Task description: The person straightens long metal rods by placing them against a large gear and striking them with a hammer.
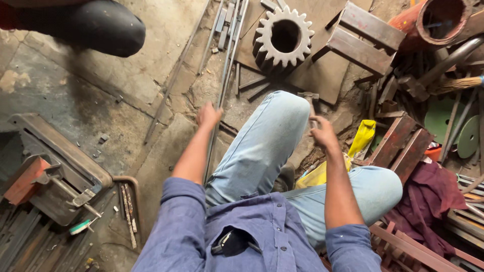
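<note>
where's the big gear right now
In the head view the big gear lies flat on the floor at top centre, beyond the raised knee, left of the rusty steel channel.

Cracked concrete floor (91,95), dusty. Large toothed gear (284,36) lies flat on it. Long thin metal rods (224,75) just left of gear; red channel sections (365,35) just right; steel plate (315,75) beneath gear.

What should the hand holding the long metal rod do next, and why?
Probably steady the rod first. The left hand grips the long thin metal rod, which runs far across the floor toward the big gear, so its far end could swing. The right hand holds a hammer raised beside the knee, seemingly ready to strike.
</note>
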